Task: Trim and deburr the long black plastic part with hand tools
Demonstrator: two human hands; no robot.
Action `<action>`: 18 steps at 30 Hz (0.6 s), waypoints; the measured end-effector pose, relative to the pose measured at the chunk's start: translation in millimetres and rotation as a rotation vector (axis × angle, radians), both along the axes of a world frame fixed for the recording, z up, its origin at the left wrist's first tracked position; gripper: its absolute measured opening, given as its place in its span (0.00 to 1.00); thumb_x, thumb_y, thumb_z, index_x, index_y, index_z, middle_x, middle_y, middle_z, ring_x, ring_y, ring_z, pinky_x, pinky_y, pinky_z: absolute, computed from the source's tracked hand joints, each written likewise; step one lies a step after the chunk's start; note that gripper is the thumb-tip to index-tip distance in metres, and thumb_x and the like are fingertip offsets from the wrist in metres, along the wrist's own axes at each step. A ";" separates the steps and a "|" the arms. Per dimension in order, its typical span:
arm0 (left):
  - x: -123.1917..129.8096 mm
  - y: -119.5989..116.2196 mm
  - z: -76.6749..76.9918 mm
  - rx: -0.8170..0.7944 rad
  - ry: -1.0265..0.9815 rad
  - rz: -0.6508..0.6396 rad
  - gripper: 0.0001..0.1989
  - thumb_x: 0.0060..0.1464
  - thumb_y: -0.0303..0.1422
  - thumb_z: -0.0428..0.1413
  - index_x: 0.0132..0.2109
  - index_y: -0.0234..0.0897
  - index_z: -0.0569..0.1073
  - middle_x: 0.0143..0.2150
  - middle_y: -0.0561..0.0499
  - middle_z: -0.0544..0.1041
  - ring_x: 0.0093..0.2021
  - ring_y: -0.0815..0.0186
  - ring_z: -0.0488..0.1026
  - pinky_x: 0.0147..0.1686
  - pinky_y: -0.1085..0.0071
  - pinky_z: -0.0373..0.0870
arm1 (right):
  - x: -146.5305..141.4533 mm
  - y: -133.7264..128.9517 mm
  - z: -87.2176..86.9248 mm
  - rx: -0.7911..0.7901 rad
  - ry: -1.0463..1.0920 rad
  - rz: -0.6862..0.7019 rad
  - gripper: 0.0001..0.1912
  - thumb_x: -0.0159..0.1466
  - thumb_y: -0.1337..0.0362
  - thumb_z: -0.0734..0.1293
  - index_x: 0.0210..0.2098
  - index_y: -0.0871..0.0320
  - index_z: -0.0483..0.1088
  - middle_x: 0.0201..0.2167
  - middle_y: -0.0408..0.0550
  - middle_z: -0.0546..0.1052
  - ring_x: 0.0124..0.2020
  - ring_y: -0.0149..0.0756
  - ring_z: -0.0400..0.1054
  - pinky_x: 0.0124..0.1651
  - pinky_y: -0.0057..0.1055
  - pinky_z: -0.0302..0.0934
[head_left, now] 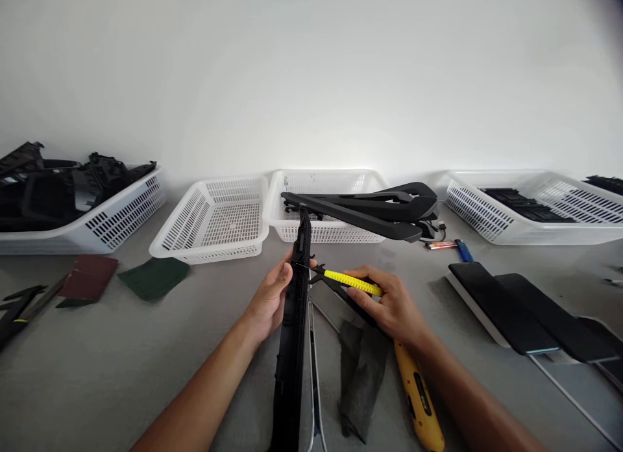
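My left hand point(272, 296) grips a long black plastic trim piece point(291, 348), holding it nearly upright with the thumb on its near face. In my right hand point(396, 306) is a pair of cutting pliers point(353, 282) with yellow and black handles. The pliers' jaws are at the right edge of the trim piece, near my left fingertips; whether they bite on anything is too small to tell. Below my right hand lie a dark grey cloth point(363, 380) and a yellow-handled tool point(419, 397), whose far end is hidden.
Behind my hands, a white basket point(326, 234) bears several long black parts point(370, 212) jutting rightward. Other white baskets point(209, 251) point(487, 228) stand along the wall. Red sandpaper point(91, 276), green sandpaper point(154, 278) and a caliper point(19, 312) lie left; phones point(501, 306) and a blue lighter point(464, 251) lie right.
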State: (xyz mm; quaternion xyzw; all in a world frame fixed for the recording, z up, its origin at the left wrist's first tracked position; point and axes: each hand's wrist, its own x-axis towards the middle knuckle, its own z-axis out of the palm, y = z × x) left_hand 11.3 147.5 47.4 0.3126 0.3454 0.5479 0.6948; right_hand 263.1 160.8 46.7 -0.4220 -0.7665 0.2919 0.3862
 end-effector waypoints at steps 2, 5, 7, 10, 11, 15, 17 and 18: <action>-0.2 0.0 -0.4 -0.005 -0.004 -0.013 0.38 0.49 0.53 0.74 0.63 0.41 0.79 0.52 0.46 0.85 0.37 0.66 0.79 0.33 0.73 0.74 | 0.6 -0.2 1.1 0.003 -0.007 0.005 0.13 0.71 0.56 0.69 0.47 0.54 0.82 0.36 0.46 0.84 0.34 0.39 0.76 0.40 0.32 0.67; -0.4 0.4 -0.6 -0.004 -0.012 -0.032 0.39 0.50 0.53 0.73 0.64 0.41 0.77 0.47 0.47 0.85 0.35 0.65 0.79 0.32 0.73 0.74 | 0.9 -0.1 1.1 0.022 -0.011 -0.018 0.12 0.70 0.56 0.69 0.47 0.54 0.82 0.36 0.46 0.84 0.34 0.39 0.75 0.40 0.32 0.67; -0.2 0.8 -0.5 0.000 -0.010 -0.031 0.39 0.50 0.53 0.73 0.64 0.41 0.77 0.44 0.47 0.84 0.35 0.64 0.79 0.32 0.72 0.74 | 0.2 -0.1 0.7 0.024 -0.011 -0.031 0.13 0.71 0.55 0.69 0.48 0.55 0.82 0.37 0.47 0.84 0.35 0.39 0.76 0.40 0.33 0.67; 0.3 1.3 -0.2 0.001 -0.006 -0.014 0.38 0.49 0.53 0.74 0.63 0.42 0.78 0.44 0.47 0.85 0.37 0.63 0.80 0.32 0.72 0.74 | -1.7 -1.1 1.3 0.019 -0.021 -0.019 0.15 0.71 0.54 0.69 0.49 0.55 0.81 0.38 0.48 0.84 0.36 0.40 0.76 0.40 0.33 0.67; 0.5 1.3 0.0 0.002 -0.009 -0.007 0.38 0.49 0.52 0.74 0.63 0.42 0.79 0.46 0.47 0.85 0.37 0.63 0.80 0.33 0.72 0.75 | -2.3 -1.6 2.0 0.018 -0.024 -0.009 0.15 0.71 0.54 0.69 0.49 0.55 0.81 0.37 0.48 0.84 0.36 0.41 0.77 0.40 0.33 0.67; 1.0 0.4 1.1 0.007 -0.016 0.023 0.35 0.50 0.50 0.74 0.62 0.43 0.79 0.55 0.45 0.84 0.41 0.63 0.81 0.34 0.73 0.76 | -3.0 -3.5 4.5 0.037 -0.026 0.016 0.13 0.71 0.55 0.69 0.47 0.55 0.82 0.33 0.46 0.83 0.33 0.39 0.76 0.37 0.32 0.66; 0.7 0.1 1.1 0.003 -0.013 0.021 0.35 0.51 0.50 0.74 0.62 0.44 0.79 0.57 0.46 0.84 0.42 0.63 0.81 0.35 0.73 0.77 | -2.8 -3.8 4.6 0.046 -0.017 0.002 0.13 0.70 0.56 0.69 0.47 0.55 0.82 0.34 0.46 0.83 0.33 0.39 0.76 0.37 0.32 0.66; 0.4 0.0 0.7 0.001 -0.013 0.014 0.35 0.52 0.50 0.73 0.63 0.44 0.78 0.57 0.46 0.84 0.43 0.63 0.82 0.35 0.73 0.77 | -2.7 -3.9 4.3 0.050 -0.012 -0.011 0.13 0.71 0.56 0.69 0.48 0.55 0.81 0.35 0.47 0.84 0.34 0.39 0.76 0.38 0.32 0.66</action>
